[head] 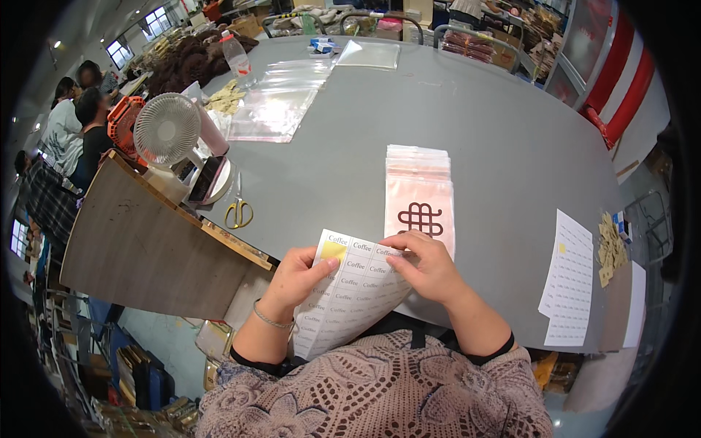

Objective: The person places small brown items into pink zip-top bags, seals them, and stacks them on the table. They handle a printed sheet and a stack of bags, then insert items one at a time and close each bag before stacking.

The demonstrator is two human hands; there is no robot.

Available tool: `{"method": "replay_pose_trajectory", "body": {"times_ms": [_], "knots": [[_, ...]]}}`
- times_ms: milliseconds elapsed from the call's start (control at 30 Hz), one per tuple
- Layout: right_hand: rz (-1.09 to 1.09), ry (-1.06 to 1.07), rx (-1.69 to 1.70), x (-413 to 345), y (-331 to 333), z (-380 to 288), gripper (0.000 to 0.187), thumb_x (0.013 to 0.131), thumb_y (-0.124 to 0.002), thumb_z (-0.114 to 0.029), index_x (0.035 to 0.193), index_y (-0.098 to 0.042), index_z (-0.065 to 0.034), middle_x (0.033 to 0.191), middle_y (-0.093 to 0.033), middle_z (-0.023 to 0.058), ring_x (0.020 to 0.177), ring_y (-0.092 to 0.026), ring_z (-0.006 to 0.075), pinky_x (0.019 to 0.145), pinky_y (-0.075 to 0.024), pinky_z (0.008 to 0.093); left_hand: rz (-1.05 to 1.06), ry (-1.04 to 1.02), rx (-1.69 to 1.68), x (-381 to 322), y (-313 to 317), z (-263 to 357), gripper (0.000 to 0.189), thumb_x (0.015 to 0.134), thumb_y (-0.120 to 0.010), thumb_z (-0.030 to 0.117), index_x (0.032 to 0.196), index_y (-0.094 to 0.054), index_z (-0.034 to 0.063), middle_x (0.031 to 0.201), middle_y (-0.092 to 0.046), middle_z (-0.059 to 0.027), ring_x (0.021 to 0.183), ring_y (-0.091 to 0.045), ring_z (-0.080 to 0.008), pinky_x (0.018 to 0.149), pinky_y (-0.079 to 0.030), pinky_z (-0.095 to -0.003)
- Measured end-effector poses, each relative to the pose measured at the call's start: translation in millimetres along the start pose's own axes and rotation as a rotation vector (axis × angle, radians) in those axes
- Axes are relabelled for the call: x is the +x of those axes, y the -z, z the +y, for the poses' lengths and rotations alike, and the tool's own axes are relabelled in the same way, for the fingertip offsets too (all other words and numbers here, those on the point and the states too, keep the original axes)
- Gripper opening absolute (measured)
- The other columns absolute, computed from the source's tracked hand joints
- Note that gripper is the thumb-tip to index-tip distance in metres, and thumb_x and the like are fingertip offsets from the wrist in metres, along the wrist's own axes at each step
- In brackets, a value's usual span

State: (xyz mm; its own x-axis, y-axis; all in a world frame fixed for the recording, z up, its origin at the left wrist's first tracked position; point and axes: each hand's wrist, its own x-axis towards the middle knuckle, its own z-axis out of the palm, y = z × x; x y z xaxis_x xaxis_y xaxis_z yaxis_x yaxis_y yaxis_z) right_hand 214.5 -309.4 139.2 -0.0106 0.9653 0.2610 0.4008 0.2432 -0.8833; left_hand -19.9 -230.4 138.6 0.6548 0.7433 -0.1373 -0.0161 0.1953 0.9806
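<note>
A sheet of white printed stickers (350,295) with a yellow patch (333,251) near its top left corner is held up over the table's near edge. My left hand (301,276) grips its left side, the thumb at the yellow patch. At the top right corner of the sheet is my right hand (424,265), thumb and forefinger at the edge; whether a sticker is between them cannot be told. Just beyond lies an overlapping stack of pink plastic bags (419,191) with a dark looped-line design, partly covered by the right hand and the sheet.
Yellow-handled scissors (239,212), a phone (208,179) and a white fan (167,130) stand or lie at the left. Clear bags (279,104) and a plastic bottle (236,55) are farther back. More sticker sheets (569,279) and beige tags (612,246) lie right. People are at the far left.
</note>
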Motion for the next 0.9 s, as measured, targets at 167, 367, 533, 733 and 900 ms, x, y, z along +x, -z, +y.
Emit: {"method": "replay_pose_trajectory", "body": {"times_ms": [167,367,533,733,900], "knots": [[0.026,-0.083,-0.002,-1,9,1,0.026,0.084,-0.063,-0.012,0.109,-0.063,-0.0048,0.091,-0.061,0.0125,0.084,-0.061,0.0221,0.078,-0.0513,0.0316,0.023,-0.01,-0.209,1,13,-4,0.03,0.094,-0.053,0.016,0.105,-0.062,-0.0101,0.099,-0.067,-0.0143,0.089,-0.063,-0.0185,0.079,-0.05,-0.0304],[0.11,-0.009,-0.064,-1,10,11,0.024,0.081,-0.063,-0.005,0.105,-0.063,-0.0024,0.089,-0.061,0.0113,0.082,-0.059,0.0202,0.075,-0.0509,0.0302,0.014,-0.013,-0.375,5,17,-9,0.033,0.095,-0.05,0.019,0.104,-0.061,-0.0115,0.102,-0.066,-0.0159,0.09,-0.064,-0.0215,0.08,-0.051,-0.0319],[0.314,0.232,-0.451,5,5,7,0.026,0.077,-0.068,-0.009,0.102,-0.062,-0.0035,0.092,-0.059,0.0118,0.079,-0.059,0.0273,0.071,-0.0492,0.0343,-0.005,-0.043,-0.371,7,10,-6,0.033,0.096,-0.048,0.019,0.108,-0.06,-0.0097,0.103,-0.065,-0.0146,0.092,-0.063,-0.0197,0.081,-0.05,-0.031],[0.196,0.347,-0.187,-2,-30,-22,0.029,0.074,-0.072,-0.008,0.1,-0.06,-0.0032,0.096,-0.055,0.0119,0.077,-0.057,0.028,0.068,-0.0489,0.0352,0.09,-0.105,-0.128,7,-14,-4,0.032,0.097,-0.046,0.019,0.11,-0.061,-0.0055,0.099,-0.065,-0.0078,0.088,-0.059,-0.0118,0.079,-0.047,-0.0264],[0.238,0.332,-0.157,3,-49,-25,0.032,0.072,-0.074,-0.006,0.099,-0.058,-0.0003,0.096,-0.054,0.0118,0.079,-0.056,0.0275,0.068,-0.0489,0.0349,0.087,-0.101,-0.145,7,-27,-5,0.031,0.096,-0.046,0.018,0.108,-0.061,-0.0061,0.098,-0.064,-0.0064,0.09,-0.057,-0.0109,0.08,-0.045,-0.0256]]}}
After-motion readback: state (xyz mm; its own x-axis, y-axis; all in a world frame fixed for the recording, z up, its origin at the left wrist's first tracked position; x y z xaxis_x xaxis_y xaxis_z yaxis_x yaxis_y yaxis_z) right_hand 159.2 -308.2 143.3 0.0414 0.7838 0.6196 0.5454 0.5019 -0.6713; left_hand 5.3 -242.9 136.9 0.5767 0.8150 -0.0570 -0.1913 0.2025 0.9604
